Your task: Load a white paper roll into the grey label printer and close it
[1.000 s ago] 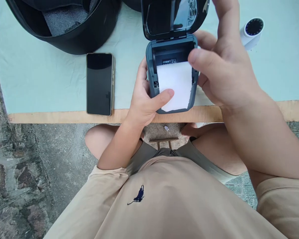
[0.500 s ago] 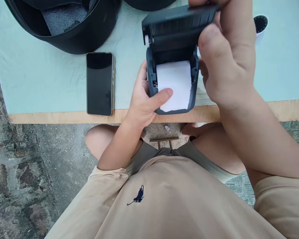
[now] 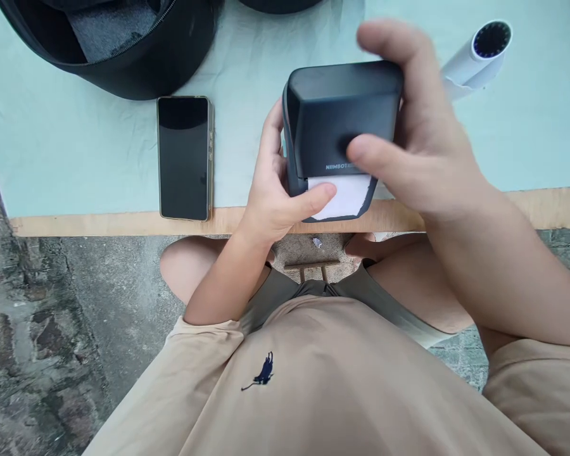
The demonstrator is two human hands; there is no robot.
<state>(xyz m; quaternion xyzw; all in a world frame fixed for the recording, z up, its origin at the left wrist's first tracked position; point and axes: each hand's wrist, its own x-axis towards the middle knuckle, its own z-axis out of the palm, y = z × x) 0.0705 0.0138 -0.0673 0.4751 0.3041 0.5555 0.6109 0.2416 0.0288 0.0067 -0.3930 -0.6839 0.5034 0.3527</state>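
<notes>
A dark label printer (image 3: 332,120) marked NIIMBOT is held up at the table's front edge, its lid folded down. White label paper (image 3: 349,195) sticks out beneath the lid's lower edge. My left hand (image 3: 278,196) grips the printer's left side, its thumb lying on the paper and its fingers behind the body. On the right side is my right hand (image 3: 422,139), curved around the printer. Its thumb is over the lid near the lettering and slightly blurred. The index finger sticks out past the top corner; the other fingers are mostly hidden behind the printer.
A phone (image 3: 184,158) with a dark screen lies left of the printer. Behind it stands an open black zippered case (image 3: 171,69) with grey foam inside. A white roll (image 3: 470,60) rests at the right. The wooden table edge (image 3: 99,223) runs before my knees.
The printer's lid, raised before, has swung down over the paper. My right hand has come down with it from the lid's upper edge, and the white roll is now fully visible.
</notes>
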